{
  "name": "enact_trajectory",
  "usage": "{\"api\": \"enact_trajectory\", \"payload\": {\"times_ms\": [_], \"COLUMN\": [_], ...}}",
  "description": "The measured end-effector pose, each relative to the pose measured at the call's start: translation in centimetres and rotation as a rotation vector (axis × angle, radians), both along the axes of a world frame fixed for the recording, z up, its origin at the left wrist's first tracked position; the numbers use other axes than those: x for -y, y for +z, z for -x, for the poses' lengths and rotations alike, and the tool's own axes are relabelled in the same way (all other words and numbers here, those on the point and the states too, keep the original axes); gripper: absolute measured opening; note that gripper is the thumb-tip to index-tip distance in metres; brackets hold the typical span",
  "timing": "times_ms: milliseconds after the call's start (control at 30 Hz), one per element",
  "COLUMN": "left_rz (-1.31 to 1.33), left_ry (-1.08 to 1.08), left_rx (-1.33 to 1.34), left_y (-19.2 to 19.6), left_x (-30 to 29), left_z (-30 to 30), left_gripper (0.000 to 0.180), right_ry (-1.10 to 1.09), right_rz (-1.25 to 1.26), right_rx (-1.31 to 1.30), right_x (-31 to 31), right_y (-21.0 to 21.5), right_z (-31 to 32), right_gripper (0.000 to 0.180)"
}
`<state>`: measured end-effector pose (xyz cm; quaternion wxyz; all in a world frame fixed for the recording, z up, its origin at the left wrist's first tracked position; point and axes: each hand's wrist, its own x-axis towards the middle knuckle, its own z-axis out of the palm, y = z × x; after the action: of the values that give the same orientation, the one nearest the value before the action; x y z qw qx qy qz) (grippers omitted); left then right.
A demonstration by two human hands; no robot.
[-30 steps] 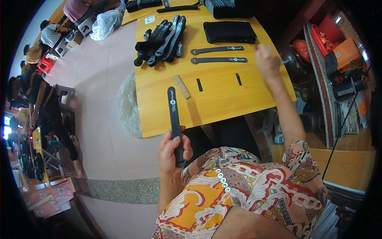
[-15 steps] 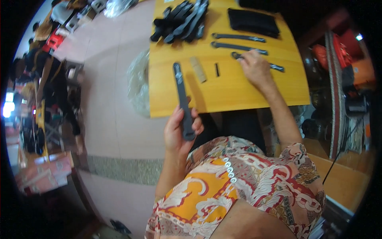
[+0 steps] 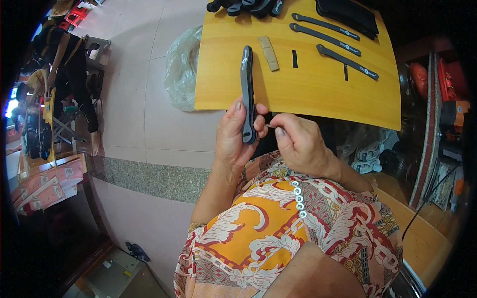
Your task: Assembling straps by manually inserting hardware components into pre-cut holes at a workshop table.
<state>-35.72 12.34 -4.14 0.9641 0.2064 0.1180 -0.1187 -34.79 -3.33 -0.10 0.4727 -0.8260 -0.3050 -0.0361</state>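
Observation:
My left hand (image 3: 229, 130) is closed round a small stack of dark strap-like bands (image 3: 247, 84), holding it upright off the table's near edge. Right beside it, my right hand (image 3: 304, 144) pinches with thumb and forefinger; a tiny bit of something may show at the fingertips, too small to name. On the yellow table (image 3: 228, 92), three similar bands lie side by side: a far band (image 3: 325, 26), a middle band (image 3: 325, 39) and a near band (image 3: 348, 61). A short black strip (image 3: 294, 59) and a flat brown piece (image 3: 269, 53) lie left of these.
Another black strip (image 3: 346, 72) sits by the near band. At the table's far side are a heap of dark bands (image 3: 248, 7) and a black pouch (image 3: 348, 17). A clear plastic bag (image 3: 183, 72) hangs at the left edge. Another person (image 3: 67, 79) stands far left.
My right hand has come back from the near band on the table to beside my left hand. My left hand still holds its bands. The view has shifted, so the table sits higher.

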Motion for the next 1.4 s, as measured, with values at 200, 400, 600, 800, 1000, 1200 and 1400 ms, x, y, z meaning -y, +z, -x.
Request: {"api": "enact_trajectory", "payload": {"times_ms": [200, 400, 600, 800, 1000, 1200, 1400], "left_rz": [-0.026, -0.068, -0.152, -0.24, -0.245, -0.27, -0.262], "left_ry": [0.019, 0.063, 0.074, 0.095, 0.094, 0.086, 0.089], "left_rx": [0.003, 0.002, 0.042, -0.023, -0.041, -0.012, -0.018], "left_y": [-0.6, -0.4, -0.6, 0.3, 0.6, 0.4, 0.3], "left_x": [0.2, 0.5, 0.5, 1.0, 1.1, 1.1, 1.2], "left_z": [0.4, 0.7, 1.2, 0.9, 0.8, 0.8, 0.8], "left_gripper": [0.035, 0.036, 0.035, 0.035, 0.034, 0.035, 0.036], "right_ry": [0.065, 0.05, 0.029, 0.021, 0.025, 0.027, 0.029], "right_rz": [-0.015, -0.024, -0.047, -0.018, -0.021, -0.017, -0.019], "right_rx": [0.003, -0.001, -0.029, -0.025, -0.031, -0.024, -0.019], "right_x": [-0.8, -1.1, -1.1, -1.0, -1.0, -1.0, -1.0], "right_y": [-0.1, -1.0, -1.0, -1.0, -1.0, -1.0, -1.1], "right_z": [0.5, 0.8, 1.1, 1.1, 1.1, 1.1, 1.1], "right_gripper": [0.013, 0.015, 0.014, 0.013, 0.013, 0.013, 0.013]}}
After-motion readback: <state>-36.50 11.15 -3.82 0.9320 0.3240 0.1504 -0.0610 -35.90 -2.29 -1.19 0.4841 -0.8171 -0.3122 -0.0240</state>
